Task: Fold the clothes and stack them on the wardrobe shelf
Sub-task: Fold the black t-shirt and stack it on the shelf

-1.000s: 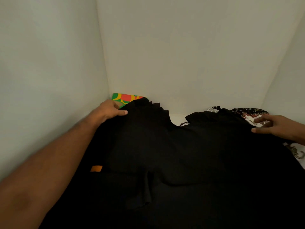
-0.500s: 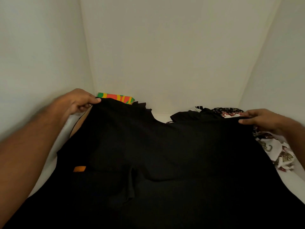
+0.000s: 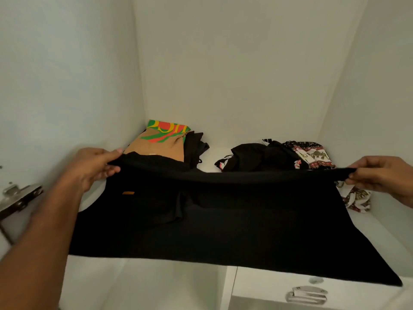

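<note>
A large black garment (image 3: 234,222) lies spread over the white wardrobe shelf (image 3: 384,233), its near edge hanging past the shelf front. My left hand (image 3: 93,166) pinches its far left corner and my right hand (image 3: 380,177) pinches its far right corner, holding that edge raised and taut. A small orange tag (image 3: 128,193) shows on the cloth at the left. Behind it, at the back left, lies a folded tan garment with a green, red and yellow print (image 3: 163,139).
At the back right sits a loose heap of black clothes (image 3: 257,155) and an elephant-print cloth (image 3: 312,155). White walls close in the shelf on three sides. A metal hinge (image 3: 20,195) sticks out at the left, and another metal fitting (image 3: 306,293) sits below the shelf front.
Both hands have drawn the garment's far edge toward me and lifted it, uncovering the folded pile and the heap at the back. The view has pulled back from the shelf.
</note>
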